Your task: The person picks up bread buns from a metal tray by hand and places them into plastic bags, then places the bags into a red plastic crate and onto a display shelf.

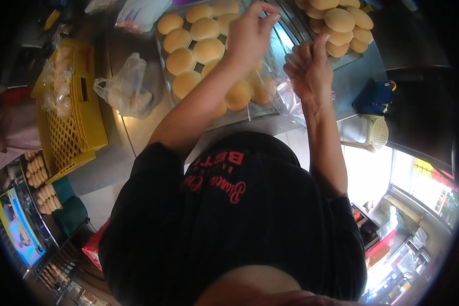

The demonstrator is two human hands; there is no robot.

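Observation:
My left hand (251,40) is raised over the far right part of a tray (162,53) of round, golden buns (208,50). Its thumb and fingertips are pinched together, and I cannot make out anything between them. To its right, my right hand (310,69) is closed, fingers curled in and thumb pointing up; whatever it may grip is hidden. A crinkled clear plastic bag (289,99) lies at the tray's right edge, close to my right wrist. My left forearm covers some of the buns. Beyond my right hand, more buns (339,20) are piled up.
Left of the tray sits a knotted, filled plastic bag (130,89) on the metal table (115,153). A yellow crate (69,117) holds bagged buns. Another person's sleeve (18,137) shows at far left. A blue container (375,97) and a pale stool (377,133) stand at right.

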